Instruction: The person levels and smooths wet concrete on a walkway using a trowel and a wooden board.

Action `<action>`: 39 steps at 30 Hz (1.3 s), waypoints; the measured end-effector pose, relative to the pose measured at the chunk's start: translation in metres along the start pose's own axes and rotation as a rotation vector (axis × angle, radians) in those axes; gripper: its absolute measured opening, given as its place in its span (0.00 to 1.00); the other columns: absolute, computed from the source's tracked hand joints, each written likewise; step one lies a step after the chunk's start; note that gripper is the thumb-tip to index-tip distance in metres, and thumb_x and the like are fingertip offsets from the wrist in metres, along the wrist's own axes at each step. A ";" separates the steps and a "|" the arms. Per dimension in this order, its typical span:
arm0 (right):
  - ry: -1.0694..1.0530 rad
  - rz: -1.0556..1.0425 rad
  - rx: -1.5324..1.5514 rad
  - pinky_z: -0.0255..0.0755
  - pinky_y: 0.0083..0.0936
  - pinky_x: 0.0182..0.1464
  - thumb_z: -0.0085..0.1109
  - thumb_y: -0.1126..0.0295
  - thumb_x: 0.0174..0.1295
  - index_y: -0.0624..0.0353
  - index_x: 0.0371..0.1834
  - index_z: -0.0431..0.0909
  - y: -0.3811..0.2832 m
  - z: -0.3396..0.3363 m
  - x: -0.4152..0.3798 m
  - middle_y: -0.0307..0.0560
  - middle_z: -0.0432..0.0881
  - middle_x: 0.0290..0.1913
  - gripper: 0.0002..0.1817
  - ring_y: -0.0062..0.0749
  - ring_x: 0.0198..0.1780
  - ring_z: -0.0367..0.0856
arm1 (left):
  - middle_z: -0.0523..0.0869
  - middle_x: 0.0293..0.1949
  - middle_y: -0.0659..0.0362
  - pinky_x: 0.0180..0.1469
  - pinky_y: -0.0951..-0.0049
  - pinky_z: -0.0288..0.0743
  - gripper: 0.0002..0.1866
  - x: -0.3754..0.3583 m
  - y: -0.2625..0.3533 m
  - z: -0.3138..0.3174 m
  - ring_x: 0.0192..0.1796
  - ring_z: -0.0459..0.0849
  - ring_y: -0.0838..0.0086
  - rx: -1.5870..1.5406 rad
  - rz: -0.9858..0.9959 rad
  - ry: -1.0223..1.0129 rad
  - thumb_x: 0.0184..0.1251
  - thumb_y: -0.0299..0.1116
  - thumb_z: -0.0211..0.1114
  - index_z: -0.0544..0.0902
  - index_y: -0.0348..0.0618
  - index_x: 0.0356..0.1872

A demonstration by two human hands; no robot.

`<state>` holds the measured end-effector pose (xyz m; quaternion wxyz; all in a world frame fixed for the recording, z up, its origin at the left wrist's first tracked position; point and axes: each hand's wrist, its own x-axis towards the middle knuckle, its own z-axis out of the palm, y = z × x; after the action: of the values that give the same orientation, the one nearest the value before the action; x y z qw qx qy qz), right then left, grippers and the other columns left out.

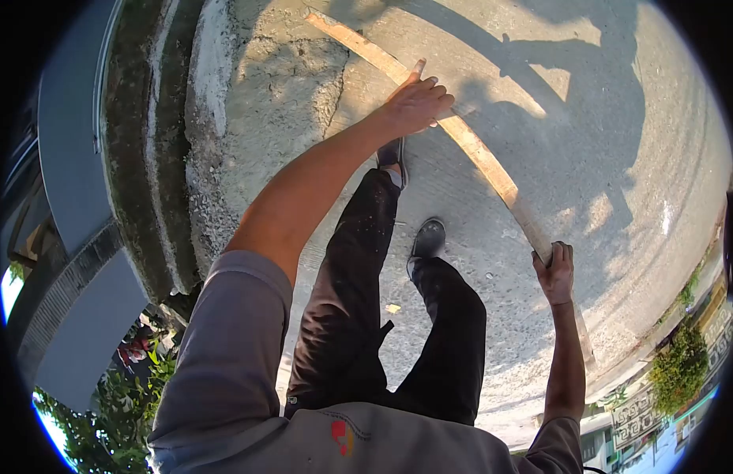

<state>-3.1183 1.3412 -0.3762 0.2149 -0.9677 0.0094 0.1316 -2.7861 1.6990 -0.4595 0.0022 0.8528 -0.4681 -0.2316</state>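
Observation:
A long, narrow wooden plank [481, 154] slants across the view from the upper left to the right. It looks bowed through the wide lens. My left hand [418, 104] reaches far forward and is closed over the plank toward its upper part, with one finger sticking out beyond the edge. Around the plank's lower right end, my right hand [555, 275] is wrapped, its fingers curled against the wood. The plank crosses in front of my feet, and its upper end [313, 14] extends past my left hand.
Rough concrete ground [524, 316] lies under my shoes [429, 237]. A raised kerb [165, 158] runs along the left, with leafy plants [118, 426] below it. Shadows fall across the upper right. A bush [679, 370] and a patterned fence [631, 412] stand at the lower right.

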 end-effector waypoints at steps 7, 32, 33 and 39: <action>-0.029 0.176 -0.010 0.74 0.51 0.46 0.73 0.68 0.59 0.63 0.45 0.72 0.051 0.050 -0.113 0.57 0.77 0.40 0.19 0.59 0.44 0.76 | 0.83 0.50 0.68 0.70 0.58 0.65 0.26 -0.012 0.103 0.063 0.59 0.79 0.68 0.002 0.080 0.091 0.65 0.45 0.76 0.79 0.55 0.62; -0.054 0.191 -0.101 0.73 0.49 0.52 0.73 0.54 0.62 0.59 0.47 0.74 0.137 0.237 -0.086 0.54 0.80 0.46 0.24 0.56 0.52 0.79 | 0.81 0.57 0.57 0.68 0.55 0.66 0.26 0.025 0.110 0.209 0.64 0.77 0.62 0.016 0.058 0.132 0.65 0.40 0.77 0.80 0.49 0.62; -0.050 0.202 -0.124 0.73 0.49 0.53 0.73 0.54 0.62 0.59 0.48 0.74 0.146 0.244 -0.077 0.54 0.80 0.47 0.24 0.56 0.52 0.79 | 0.82 0.56 0.57 0.67 0.54 0.66 0.26 0.039 0.105 0.220 0.64 0.77 0.61 0.018 0.068 0.146 0.64 0.40 0.77 0.80 0.49 0.61; -0.039 0.204 -0.176 0.73 0.50 0.53 0.71 0.59 0.62 0.61 0.49 0.72 0.209 0.300 -0.038 0.56 0.79 0.47 0.23 0.59 0.52 0.78 | 0.83 0.50 0.58 0.60 0.57 0.66 0.24 0.098 0.077 0.285 0.58 0.79 0.61 0.031 0.162 0.269 0.62 0.43 0.79 0.81 0.48 0.55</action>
<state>-3.2459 1.2757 -0.7142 0.1148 -0.9741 0.0921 0.1717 -2.9159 1.6380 -0.7356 0.0706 0.8354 -0.5345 -0.1074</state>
